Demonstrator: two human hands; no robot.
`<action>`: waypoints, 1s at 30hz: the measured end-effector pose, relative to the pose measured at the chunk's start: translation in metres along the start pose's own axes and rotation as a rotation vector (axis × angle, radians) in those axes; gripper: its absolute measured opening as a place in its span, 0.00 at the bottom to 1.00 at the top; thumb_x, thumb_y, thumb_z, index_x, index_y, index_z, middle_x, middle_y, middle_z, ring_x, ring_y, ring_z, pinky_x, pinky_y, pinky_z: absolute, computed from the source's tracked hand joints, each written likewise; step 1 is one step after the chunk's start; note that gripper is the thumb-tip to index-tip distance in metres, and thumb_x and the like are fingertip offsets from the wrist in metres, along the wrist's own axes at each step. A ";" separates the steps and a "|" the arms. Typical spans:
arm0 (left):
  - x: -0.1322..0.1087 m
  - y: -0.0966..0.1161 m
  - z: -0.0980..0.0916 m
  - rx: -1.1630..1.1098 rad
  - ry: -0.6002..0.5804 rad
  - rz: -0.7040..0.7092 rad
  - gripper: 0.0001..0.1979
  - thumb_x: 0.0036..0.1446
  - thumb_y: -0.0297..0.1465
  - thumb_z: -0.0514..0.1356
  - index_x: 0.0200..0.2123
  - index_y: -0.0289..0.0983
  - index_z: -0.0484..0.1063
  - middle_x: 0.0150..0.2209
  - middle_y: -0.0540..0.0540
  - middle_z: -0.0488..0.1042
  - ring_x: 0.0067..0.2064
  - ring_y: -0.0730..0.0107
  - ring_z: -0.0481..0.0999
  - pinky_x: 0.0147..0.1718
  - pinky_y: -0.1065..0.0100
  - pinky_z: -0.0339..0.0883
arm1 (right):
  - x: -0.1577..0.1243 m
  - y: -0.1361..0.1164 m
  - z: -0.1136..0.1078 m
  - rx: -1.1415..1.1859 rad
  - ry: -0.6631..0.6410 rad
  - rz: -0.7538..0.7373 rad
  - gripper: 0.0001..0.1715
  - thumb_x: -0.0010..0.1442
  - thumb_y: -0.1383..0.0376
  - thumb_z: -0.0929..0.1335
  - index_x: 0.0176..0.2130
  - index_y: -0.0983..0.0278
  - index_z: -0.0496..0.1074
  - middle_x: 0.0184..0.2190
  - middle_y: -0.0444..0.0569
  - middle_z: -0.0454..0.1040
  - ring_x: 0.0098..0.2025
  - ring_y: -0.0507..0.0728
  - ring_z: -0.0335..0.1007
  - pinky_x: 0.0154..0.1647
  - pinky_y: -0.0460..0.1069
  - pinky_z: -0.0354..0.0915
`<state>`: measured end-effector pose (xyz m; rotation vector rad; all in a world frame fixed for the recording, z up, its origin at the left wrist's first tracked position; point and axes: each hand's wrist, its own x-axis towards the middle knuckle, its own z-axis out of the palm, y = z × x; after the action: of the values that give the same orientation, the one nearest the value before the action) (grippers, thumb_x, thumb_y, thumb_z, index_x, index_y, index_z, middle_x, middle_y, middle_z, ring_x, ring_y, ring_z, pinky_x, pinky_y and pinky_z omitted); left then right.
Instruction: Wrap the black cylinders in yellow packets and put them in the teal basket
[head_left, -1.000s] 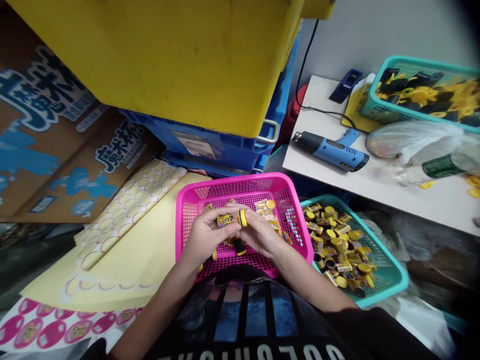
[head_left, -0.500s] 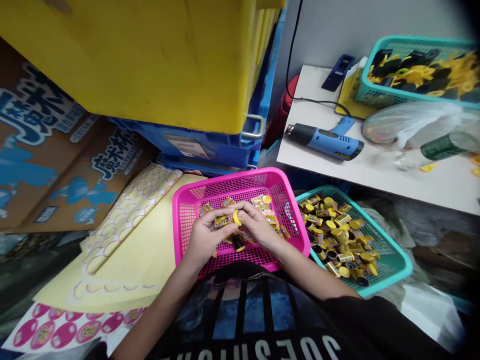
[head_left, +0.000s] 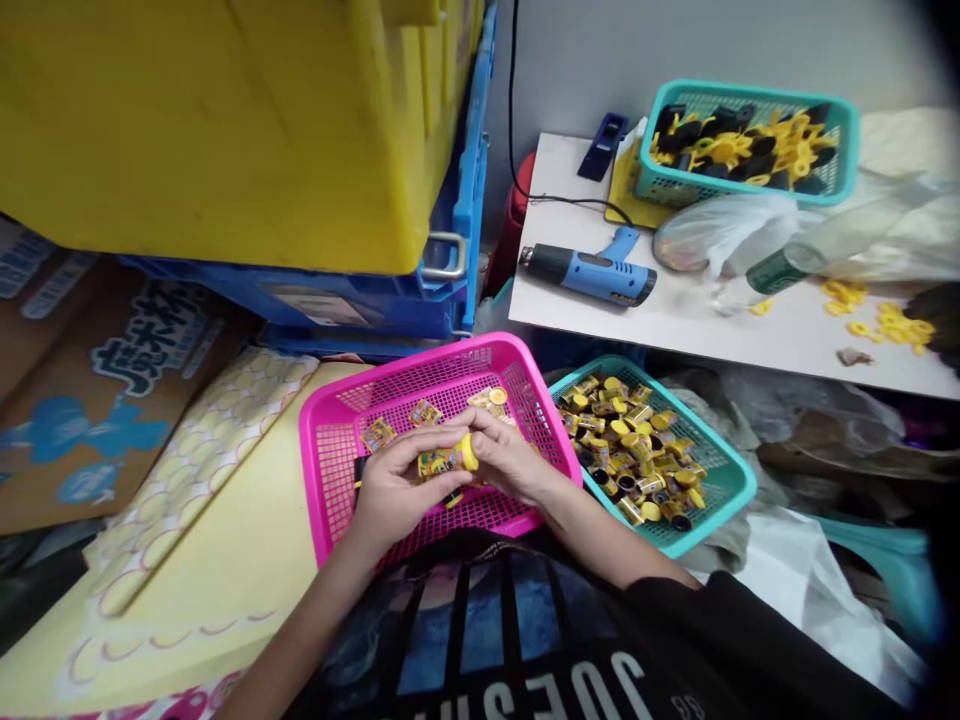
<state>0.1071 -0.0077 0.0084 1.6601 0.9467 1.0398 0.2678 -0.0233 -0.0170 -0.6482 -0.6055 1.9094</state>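
Note:
Over the pink basket (head_left: 309,480), a small yellow bottle (head_left: 439,461) with a colourful printed label lies almost level between my hands. My left hand (head_left: 390,485) is closed round its body, with the thumb along the near side. At the yellow cap end, my right hand (head_left: 514,458) is curled with its fingers against the bottle; its fingertips are partly hidden. Below my hands, the basket holds several flat yellow printed pieces (head_left: 379,434) and some small yellow and black parts, partly covered by the hands.
To the right, a teal basket (head_left: 731,500) holds many small yellow bottles. A white table (head_left: 570,310) carries a blue heat gun (head_left: 600,275), a second teal basket (head_left: 750,190) of yellow and black parts, and plastic bags. Blue and yellow crates (head_left: 300,180) stand ahead; sticker sheets (head_left: 202,480) lie left.
The view has swung to the right, so the surroundings sit further left. Both hands still hold the bottle, whose label has turned slightly.

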 end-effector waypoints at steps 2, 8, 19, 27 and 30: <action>-0.002 -0.001 -0.002 0.026 0.021 0.017 0.17 0.45 0.27 0.71 0.41 0.43 0.79 0.41 0.46 0.81 0.45 0.64 0.80 0.48 0.64 0.73 | 0.003 0.004 -0.001 -0.023 -0.004 -0.035 0.25 0.48 0.51 0.76 0.39 0.61 0.70 0.35 0.44 0.72 0.35 0.50 0.69 0.38 0.46 0.63; 0.004 -0.002 0.000 0.176 -0.014 0.136 0.15 0.50 0.28 0.68 0.43 0.44 0.77 0.40 0.47 0.80 0.44 0.65 0.79 0.48 0.61 0.72 | 0.004 0.000 -0.007 -0.180 0.025 -0.047 0.26 0.49 0.50 0.75 0.42 0.61 0.70 0.37 0.44 0.72 0.37 0.51 0.69 0.39 0.46 0.64; 0.010 -0.013 -0.018 0.458 -0.211 -0.010 0.20 0.60 0.39 0.58 0.56 0.47 0.68 0.57 0.45 0.68 0.58 0.57 0.68 0.58 0.51 0.62 | -0.151 -0.143 -0.088 -1.398 0.868 0.154 0.22 0.57 0.52 0.67 0.46 0.61 0.74 0.41 0.53 0.78 0.44 0.63 0.74 0.47 0.58 0.66; -0.041 -0.056 -0.094 0.799 -0.129 -0.275 0.17 0.61 0.37 0.51 0.43 0.39 0.77 0.46 0.40 0.78 0.49 0.55 0.76 0.53 0.55 0.67 | -0.101 -0.120 -0.084 -1.755 0.791 0.160 0.24 0.60 0.53 0.65 0.52 0.62 0.72 0.46 0.58 0.78 0.45 0.65 0.75 0.47 0.59 0.67; -0.052 -0.044 -0.084 0.844 -0.373 -0.406 0.16 0.60 0.36 0.53 0.45 0.37 0.76 0.46 0.39 0.78 0.48 0.55 0.76 0.51 0.57 0.68 | -0.016 -0.065 -0.028 -1.714 0.326 -0.083 0.17 0.63 0.57 0.64 0.47 0.62 0.74 0.46 0.55 0.77 0.47 0.62 0.73 0.47 0.56 0.67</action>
<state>0.0051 -0.0180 -0.0270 2.0875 1.4904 0.0104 0.3345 -0.0091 0.0085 -1.8291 -1.9538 0.7394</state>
